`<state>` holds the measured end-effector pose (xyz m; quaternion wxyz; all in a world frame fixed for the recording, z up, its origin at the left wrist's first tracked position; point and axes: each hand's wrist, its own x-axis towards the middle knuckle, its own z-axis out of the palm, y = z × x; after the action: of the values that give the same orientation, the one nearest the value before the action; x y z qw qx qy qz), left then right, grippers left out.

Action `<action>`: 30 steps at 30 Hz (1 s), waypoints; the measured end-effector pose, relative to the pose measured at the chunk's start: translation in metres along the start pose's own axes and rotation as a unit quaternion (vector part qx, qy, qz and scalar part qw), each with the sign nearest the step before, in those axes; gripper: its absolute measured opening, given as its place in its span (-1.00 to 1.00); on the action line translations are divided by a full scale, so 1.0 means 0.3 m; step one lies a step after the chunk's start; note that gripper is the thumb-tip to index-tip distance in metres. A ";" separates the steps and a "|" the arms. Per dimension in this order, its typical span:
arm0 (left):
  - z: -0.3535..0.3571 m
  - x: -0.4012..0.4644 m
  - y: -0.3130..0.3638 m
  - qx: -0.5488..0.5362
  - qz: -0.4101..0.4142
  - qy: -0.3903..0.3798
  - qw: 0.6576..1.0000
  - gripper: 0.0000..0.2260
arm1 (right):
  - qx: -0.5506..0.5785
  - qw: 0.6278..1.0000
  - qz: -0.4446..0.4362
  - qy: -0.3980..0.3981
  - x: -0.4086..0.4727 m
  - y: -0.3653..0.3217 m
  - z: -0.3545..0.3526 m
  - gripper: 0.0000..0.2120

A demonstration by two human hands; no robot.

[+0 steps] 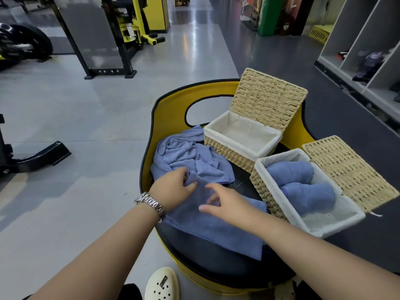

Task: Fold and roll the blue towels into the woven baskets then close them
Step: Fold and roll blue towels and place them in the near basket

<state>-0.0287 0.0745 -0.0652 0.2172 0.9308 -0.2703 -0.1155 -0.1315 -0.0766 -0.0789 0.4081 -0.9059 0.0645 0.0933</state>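
We note the left hand (176,187) pinching a flat blue cloth towel (216,226). The right hand (225,202) hovers above it, fingers released.

No readable text anywhere; the small dark tag on the white clog (162,284) was too blurred to read.

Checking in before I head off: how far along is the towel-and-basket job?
Partly done. The near basket already holds two rolled towels, lid open. In hand: the left hand pinches the flat towel on the black seat while the right hand hovers open over it. Left: the crumpled towels behind, the far basket with nothing in it, and both lids to close.
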 end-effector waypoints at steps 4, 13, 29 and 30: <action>0.030 -0.070 0.150 -0.240 0.052 -0.120 0.962 -0.82 | 0.194 0.971 0.126 0.058 0.007 0.014 -0.052 -0.61; 0.126 -0.052 0.121 0.009 0.183 -0.096 0.978 -0.70 | -0.097 0.975 0.176 0.095 -0.063 0.145 -0.225 -0.92; 0.293 -0.115 0.096 0.200 0.257 -0.201 0.924 -0.57 | -0.494 0.868 0.041 0.000 -0.075 0.196 -0.096 -0.75; 0.286 -0.112 0.095 0.200 0.257 -0.198 0.924 -0.62 | -0.490 0.870 0.044 -0.022 -0.075 0.199 -0.092 -0.74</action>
<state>-0.0980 0.0420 -0.1241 -0.0096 0.8116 -0.5552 -0.1815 -0.1617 -0.1357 -0.0993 -0.0919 -0.9834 0.0414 0.1508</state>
